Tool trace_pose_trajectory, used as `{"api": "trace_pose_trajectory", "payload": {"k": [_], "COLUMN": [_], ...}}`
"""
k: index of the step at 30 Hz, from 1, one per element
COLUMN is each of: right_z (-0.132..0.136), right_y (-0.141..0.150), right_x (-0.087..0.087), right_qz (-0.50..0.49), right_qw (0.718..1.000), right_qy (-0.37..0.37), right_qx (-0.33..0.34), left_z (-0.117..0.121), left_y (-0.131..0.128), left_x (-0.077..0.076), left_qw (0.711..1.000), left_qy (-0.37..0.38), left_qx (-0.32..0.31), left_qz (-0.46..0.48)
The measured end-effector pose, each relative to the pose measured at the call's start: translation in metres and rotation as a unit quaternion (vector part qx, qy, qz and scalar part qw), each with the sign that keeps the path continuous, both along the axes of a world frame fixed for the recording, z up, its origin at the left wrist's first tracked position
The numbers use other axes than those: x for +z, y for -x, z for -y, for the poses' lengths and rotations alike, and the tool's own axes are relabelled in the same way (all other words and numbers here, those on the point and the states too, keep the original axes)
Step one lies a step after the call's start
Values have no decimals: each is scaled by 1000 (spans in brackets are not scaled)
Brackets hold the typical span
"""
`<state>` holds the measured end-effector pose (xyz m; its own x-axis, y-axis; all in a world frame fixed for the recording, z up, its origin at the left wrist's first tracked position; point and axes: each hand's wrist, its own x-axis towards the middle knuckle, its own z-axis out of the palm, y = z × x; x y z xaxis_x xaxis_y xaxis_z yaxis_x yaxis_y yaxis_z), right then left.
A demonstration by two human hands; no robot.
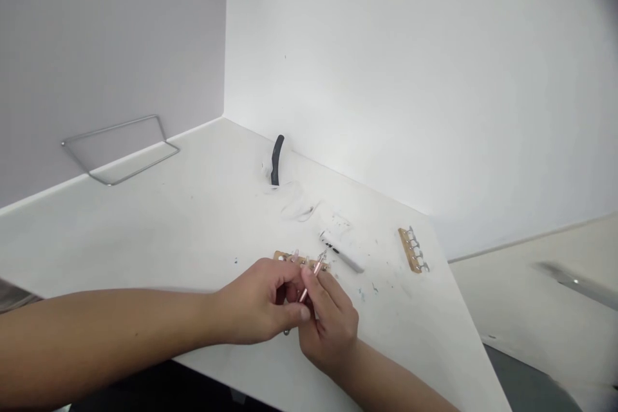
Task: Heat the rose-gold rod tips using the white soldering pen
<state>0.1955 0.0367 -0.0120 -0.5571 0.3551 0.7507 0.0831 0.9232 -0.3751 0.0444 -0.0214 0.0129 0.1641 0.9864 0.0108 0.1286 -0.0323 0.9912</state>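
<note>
Pinched the pink pen (318, 266) in the right hand (333, 322), near the wooden strip (277, 255). Curled the left hand (255, 299) close by; could not confirm its grip. Risked dropping the pen through a loose pinch, or knocking the strip through careless wrist movement.

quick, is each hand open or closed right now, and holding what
Left hand: fingers curled at the pink pen-like tool; whether they grip anything can't be told.
Right hand: closed, holding that tool.
</note>
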Motion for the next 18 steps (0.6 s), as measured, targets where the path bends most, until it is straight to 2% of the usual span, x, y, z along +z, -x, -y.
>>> {"api": "trace_pose_trajectory", "payload": {"k": [8,12,18], "right_z": [0,3,13], "right_y": [5,7,1], "right_x": [5,4,5], "right_qz": [16,27,37], "right_qw": [1000,999,998], "right_qy": [-15,-28,-39], "right_qx": [20,-2,-41], "left_z": [3,3,4], "left_y": [-3,-3,2], "left_x": [7,13,11], "left_qw": [997,995,994], "left_qy": [-3,-12,-12], "left_qx": [44,60,18], "left_qz": [-63,-76,-108]}}
